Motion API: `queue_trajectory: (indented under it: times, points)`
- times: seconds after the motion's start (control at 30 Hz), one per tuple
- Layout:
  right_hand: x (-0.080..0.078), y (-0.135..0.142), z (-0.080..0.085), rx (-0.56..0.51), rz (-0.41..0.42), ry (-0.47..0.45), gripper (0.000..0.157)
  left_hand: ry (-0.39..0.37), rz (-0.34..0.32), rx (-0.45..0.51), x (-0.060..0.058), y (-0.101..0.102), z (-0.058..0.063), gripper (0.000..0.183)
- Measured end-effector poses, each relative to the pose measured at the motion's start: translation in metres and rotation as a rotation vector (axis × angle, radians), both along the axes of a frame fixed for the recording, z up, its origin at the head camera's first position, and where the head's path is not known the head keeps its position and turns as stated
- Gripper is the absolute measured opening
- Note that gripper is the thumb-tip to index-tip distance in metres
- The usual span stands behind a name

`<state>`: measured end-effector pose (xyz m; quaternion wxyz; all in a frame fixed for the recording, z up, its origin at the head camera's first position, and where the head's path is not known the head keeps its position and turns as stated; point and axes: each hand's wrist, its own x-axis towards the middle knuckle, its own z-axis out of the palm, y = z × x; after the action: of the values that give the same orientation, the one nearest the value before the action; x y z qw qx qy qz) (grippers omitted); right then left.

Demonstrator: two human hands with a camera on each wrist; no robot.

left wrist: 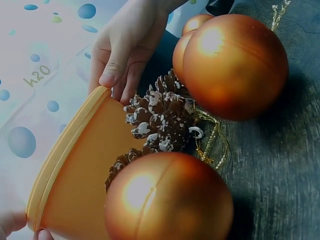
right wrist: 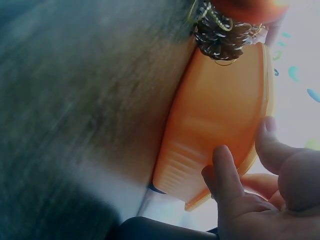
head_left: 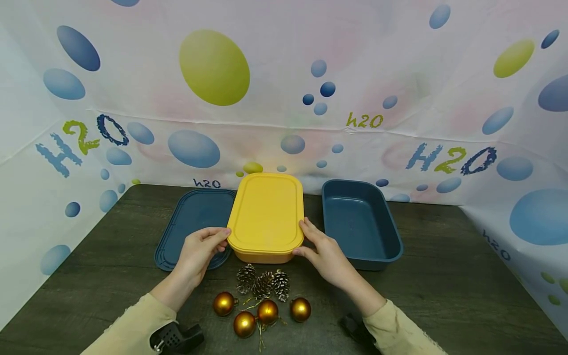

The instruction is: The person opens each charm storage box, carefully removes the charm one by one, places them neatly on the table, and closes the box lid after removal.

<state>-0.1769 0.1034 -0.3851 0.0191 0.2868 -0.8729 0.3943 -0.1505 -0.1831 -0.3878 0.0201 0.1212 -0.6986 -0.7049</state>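
A yellow rectangular lid (head_left: 266, 212) lies on an orange-yellow food container (head_left: 262, 258) at the middle of the table. My left hand (head_left: 197, 252) pinches the lid's rim at the front left corner, thumb above and fingers below. At the front right corner my right hand (head_left: 327, 259) holds the rim, its thumb at the front and fingers along the right side. In the right wrist view, some of its fingers reach down beside the container wall (right wrist: 210, 120). The lid hides the container's inside.
A blue lid (head_left: 191, 224) lies flat to the left, and an open blue container (head_left: 359, 222) stands to the right. Three pine cones (head_left: 263, 285) and several gold baubles (head_left: 268, 311) lie in front. Behind the table hangs a patterned sheet (head_left: 275, 59).
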Motion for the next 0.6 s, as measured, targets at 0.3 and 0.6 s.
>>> queue_trajectory:
  times: [0.3,0.6]
  points:
    - [-0.0016,-0.0015,-0.0002,0.000,-0.002,-0.012,0.072,-0.019,0.002,-0.020,-0.0022,0.0001,0.0020,0.037]
    - [-0.0022,-0.0030,0.0015,0.008,-0.006,-0.045,0.072,-0.023,-0.010,-0.020,-0.0040,-0.0009,0.0036,0.037]
